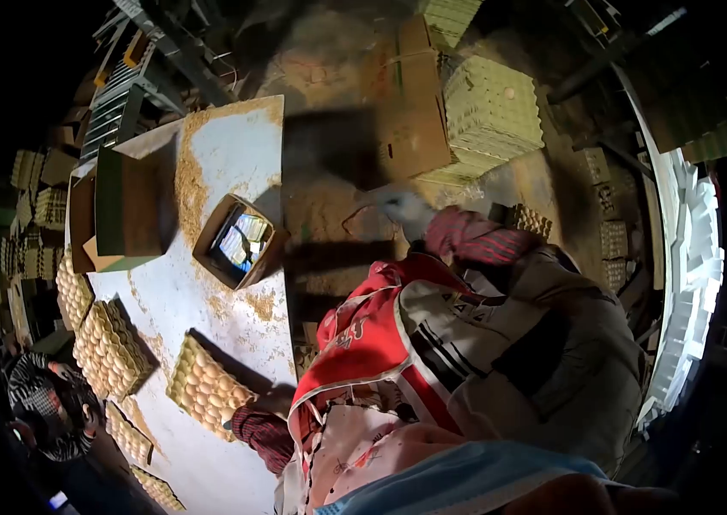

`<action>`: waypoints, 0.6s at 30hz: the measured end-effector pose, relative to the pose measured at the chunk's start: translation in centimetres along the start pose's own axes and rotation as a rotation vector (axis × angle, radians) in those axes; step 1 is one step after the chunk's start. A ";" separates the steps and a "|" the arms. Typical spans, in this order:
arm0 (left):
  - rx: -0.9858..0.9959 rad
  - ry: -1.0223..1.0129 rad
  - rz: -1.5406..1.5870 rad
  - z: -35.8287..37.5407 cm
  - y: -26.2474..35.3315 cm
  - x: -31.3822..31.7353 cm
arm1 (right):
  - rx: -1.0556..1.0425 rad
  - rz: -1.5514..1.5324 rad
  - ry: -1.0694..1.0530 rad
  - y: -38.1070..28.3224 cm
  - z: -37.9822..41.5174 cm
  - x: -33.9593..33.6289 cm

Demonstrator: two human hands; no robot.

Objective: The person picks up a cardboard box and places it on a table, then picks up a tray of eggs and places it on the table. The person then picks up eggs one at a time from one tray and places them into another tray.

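Observation:
My left hand (230, 421) is at the near corner of a tray of eggs (207, 384), below a dark red striped sleeve. It seems to touch the tray edge, but its fingers are hidden. The tray is full of brown eggs and lies on a white table (239, 343). Out to the other side, my right hand (404, 209) reaches over the floor in a pale glove, near a large cardboard box (415, 112). Motion smears its fingers, so I cannot make out their state.
A small open carton (239, 243) with shiny contents and a larger box (127, 206) stand on the table. Stacked egg trays (110, 352) line its far side, where another person (50, 403) is. Empty tray stacks (494, 112) stand beyond my right hand. Sawdust-like litter (192, 180) covers table parts.

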State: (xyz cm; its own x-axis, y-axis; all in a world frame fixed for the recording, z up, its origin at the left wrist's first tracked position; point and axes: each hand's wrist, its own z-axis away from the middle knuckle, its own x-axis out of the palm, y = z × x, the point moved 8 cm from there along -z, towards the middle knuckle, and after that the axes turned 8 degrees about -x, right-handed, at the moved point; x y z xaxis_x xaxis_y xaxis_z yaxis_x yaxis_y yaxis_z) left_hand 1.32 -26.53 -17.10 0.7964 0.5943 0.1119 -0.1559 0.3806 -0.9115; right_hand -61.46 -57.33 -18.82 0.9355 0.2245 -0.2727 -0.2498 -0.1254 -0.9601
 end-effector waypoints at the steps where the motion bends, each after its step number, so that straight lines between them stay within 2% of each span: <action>1: -0.071 -0.030 0.265 -0.2 -0.8 1.2 | 0.118 0.359 0.067 0.3 1.0 -7.2; 2: -0.020 -0.048 -0.181 -0.4 -2.5 1.0 | 0.351 0.467 0.269 0.4 2.9 -13.6; 3: 0.071 -0.019 -0.764 -0.1 -4.8 0.2 | 0.300 0.454 0.384 5.9 4.3 -20.2; 4: 0.180 0.023 -1.192 0.2 -7.2 -0.7 | 0.343 0.542 0.569 8.3 6.0 -26.4; 5: 0.259 0.051 -1.467 0.3 -8.0 -1.6 | 0.382 0.630 0.791 11.4 7.6 -35.7; 6: 0.323 0.074 -1.660 0.5 -8.1 -2.3 | 0.365 0.733 0.869 12.7 7.9 -39.5; 7: 0.383 0.098 -1.853 0.7 -8.0 -3.5 | 0.461 0.850 0.821 14.1 7.0 -42.8; 8: 0.424 0.115 -2.002 1.1 -7.9 -4.9 | 0.561 0.964 0.766 15.0 6.0 -45.7; 10: 0.490 0.131 -2.199 2.1 -8.0 -8.2 | 0.618 0.944 0.783 16.2 3.2 -49.5; 11: 0.507 0.134 -2.253 2.8 -8.4 -10.1 | 0.729 0.963 0.700 17.4 1.5 -51.2; 12: 0.525 0.131 -2.302 3.3 -8.6 -11.8 | 0.747 0.910 0.719 17.0 0.0 -51.9; 14: 0.550 0.123 -2.377 4.1 -9.0 -14.4 | 0.873 0.984 0.626 16.6 -3.3 -53.1; 16: 0.549 0.093 -2.404 4.6 -9.2 -17.1 | 0.992 0.930 0.462 19.9 -5.8 -54.3; 18: 0.517 0.090 -2.452 4.7 -9.3 -20.4 | 1.046 1.019 0.412 21.7 -7.4 -55.1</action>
State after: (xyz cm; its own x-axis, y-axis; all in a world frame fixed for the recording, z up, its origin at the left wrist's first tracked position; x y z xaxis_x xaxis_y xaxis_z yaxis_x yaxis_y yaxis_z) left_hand -16.25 -38.85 -9.06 -0.2670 -0.9214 0.2824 0.5631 0.0886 0.8216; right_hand -116.55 -79.57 -24.17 0.2175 0.1678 -0.9615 -0.7072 0.7061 -0.0368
